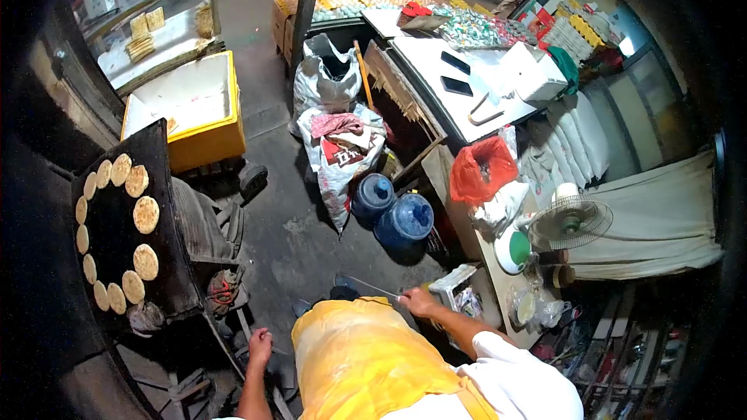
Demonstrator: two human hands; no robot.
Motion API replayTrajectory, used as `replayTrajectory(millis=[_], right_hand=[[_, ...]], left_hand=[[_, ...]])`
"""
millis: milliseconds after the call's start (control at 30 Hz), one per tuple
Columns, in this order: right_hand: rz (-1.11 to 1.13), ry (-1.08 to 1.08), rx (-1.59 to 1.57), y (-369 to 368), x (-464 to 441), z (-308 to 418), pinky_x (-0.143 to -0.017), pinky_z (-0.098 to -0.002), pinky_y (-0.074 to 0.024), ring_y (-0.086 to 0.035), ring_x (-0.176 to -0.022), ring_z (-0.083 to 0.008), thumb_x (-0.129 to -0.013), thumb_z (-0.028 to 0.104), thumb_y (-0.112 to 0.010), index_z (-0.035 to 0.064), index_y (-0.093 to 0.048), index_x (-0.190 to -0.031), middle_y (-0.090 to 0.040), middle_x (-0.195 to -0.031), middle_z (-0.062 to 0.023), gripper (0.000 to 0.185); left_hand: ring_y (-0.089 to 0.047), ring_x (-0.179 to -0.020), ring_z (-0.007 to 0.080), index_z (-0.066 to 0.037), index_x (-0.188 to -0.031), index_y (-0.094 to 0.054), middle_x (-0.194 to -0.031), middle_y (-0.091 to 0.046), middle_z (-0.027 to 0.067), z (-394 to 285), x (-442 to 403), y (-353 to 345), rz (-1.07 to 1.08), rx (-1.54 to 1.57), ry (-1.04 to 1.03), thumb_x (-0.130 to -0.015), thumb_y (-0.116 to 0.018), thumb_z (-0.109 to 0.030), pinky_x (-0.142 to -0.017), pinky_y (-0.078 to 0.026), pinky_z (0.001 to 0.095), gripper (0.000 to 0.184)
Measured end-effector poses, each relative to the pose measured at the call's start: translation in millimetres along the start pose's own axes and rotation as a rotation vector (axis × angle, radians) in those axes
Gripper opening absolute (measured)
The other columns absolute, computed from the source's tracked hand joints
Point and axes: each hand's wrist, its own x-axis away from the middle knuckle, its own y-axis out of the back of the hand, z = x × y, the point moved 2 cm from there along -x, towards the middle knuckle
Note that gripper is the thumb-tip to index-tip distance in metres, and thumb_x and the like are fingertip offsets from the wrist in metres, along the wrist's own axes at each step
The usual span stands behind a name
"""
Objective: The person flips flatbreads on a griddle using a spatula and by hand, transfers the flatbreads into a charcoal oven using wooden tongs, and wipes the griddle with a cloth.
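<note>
My right hand [419, 302] is closed around the handle end of a thin metal tool [366, 285], whose far end reaches over the dark floor in front of the yellow apron [366, 350]. Low on the left, my left hand [261, 340] hangs beside the apron with its fingers curled in; nothing shows in it. Beyond it, round flatbreads [145, 215] lie in a ring on a black griddle [175, 264]. Neither hand touches the griddle.
A yellow-edged white box [237, 109] stands behind the griddle. Blue water jugs [408, 219] and stuffed bags [342, 157] stand on the floor ahead. To the right are a fan [570, 222], a red bag [482, 171] and a white counter [420, 58] with two phones.
</note>
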Motion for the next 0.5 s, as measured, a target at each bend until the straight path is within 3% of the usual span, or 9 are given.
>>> replayTrajectory(millis=[233,367,500], right_hand=[[0.046,-0.072,0.100,-6.2,-2.1,-44.8,-0.087,-0.0459,-0.0481,-0.062,-0.098,-0.0399,-0.090,0.041,-0.054,0.0081,-0.069,-0.108,-0.066,-0.105,-0.0220,0.041],[0.003,0.023,0.147,-2.3,-29.1,-58.2,-0.086,-0.0462,-0.0483,-0.062,-0.098,-0.0398,-0.090,0.040,-0.055,0.0061,-0.069,-0.107,-0.066,-0.104,-0.0217,0.040],[0.076,0.080,0.118,35.6,-27.4,-19.8,-0.087,-0.0464,-0.0482,-0.062,-0.099,-0.0394,-0.090,0.038,-0.054,0.0041,-0.069,-0.105,-0.066,-0.104,-0.0232,0.040]], left_hand=[[-0.058,-0.071,0.0121,-0.001,-0.109,-0.061,-0.081,-0.062,0.0029,48.2,12.6,-16.2,-0.073,-0.003,-0.016,-0.088,-0.060,-0.014,-0.063,-0.048,0.0267,0.024],[-0.059,-0.071,0.0137,-0.001,-0.108,-0.060,-0.085,-0.063,0.0028,96.2,15.5,-27.8,-0.063,0.198,0.111,-0.088,-0.058,-0.010,-0.062,-0.050,0.0284,0.022],[-0.059,-0.068,0.0142,-0.008,-0.109,-0.059,-0.088,-0.062,0.0023,127.8,37.8,-52.2,-0.115,0.387,0.280,-0.091,-0.055,-0.013,-0.053,-0.047,0.0270,0.019]])
